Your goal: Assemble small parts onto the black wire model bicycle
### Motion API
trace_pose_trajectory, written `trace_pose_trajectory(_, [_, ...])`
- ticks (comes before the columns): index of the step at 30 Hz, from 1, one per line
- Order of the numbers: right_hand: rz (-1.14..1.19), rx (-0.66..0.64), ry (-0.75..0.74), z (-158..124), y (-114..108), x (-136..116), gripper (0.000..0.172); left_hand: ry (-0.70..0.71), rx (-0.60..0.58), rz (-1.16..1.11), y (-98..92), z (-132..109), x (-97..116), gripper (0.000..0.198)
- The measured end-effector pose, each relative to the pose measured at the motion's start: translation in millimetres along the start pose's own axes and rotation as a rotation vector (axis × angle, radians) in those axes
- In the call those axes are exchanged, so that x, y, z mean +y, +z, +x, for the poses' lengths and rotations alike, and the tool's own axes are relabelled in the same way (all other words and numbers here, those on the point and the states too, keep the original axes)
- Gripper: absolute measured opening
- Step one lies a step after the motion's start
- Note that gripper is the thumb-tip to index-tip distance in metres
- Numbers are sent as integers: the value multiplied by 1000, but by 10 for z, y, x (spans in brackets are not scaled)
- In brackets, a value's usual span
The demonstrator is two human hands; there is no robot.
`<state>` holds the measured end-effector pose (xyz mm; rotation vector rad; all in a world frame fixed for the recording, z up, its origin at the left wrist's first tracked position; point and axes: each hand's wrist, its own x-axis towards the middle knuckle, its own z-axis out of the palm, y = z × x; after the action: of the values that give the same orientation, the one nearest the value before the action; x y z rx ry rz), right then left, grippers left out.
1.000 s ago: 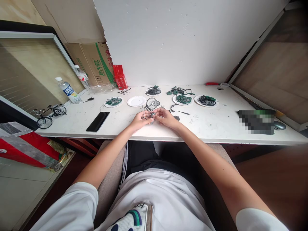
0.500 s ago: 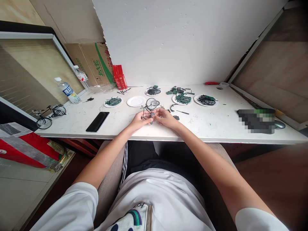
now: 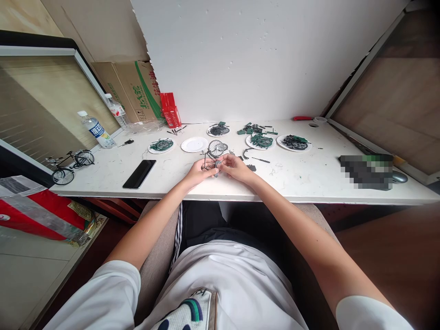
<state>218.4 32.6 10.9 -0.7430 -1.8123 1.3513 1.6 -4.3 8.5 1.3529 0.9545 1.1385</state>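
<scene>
A dark model bicycle (image 3: 216, 148) is held near the table's front edge, one spoked wheel pointing away from me. My left hand (image 3: 198, 172) is closed around its frame from the left. From the right, my right hand (image 3: 234, 167) pinches at a small round dark part at the middle of the bicycle; the fingertips of both hands almost meet there. Fingers hide much of the frame. Just right of my hands lie loose dark parts (image 3: 252, 168) and a thin black strip (image 3: 263, 160).
Paper plates with green and black bicycle parts (image 3: 261, 141) stand behind my hands, beside a bare paper plate (image 3: 192, 145). A phone (image 3: 139, 174), an assembled model bicycle (image 3: 70, 166) and bottles (image 3: 98, 130) are at left. A blurred-out dark object (image 3: 367, 173) lies at right.
Both hands stay in the same place on the model bicycle, with only a very slight shift of the fingers. Nothing else has visibly moved.
</scene>
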Motion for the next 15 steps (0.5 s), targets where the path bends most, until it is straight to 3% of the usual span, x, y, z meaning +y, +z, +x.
trace_pose_trajectory(15, [3, -2, 13, 3, 6, 2, 46, -7, -8, 0, -11, 11, 0, 54])
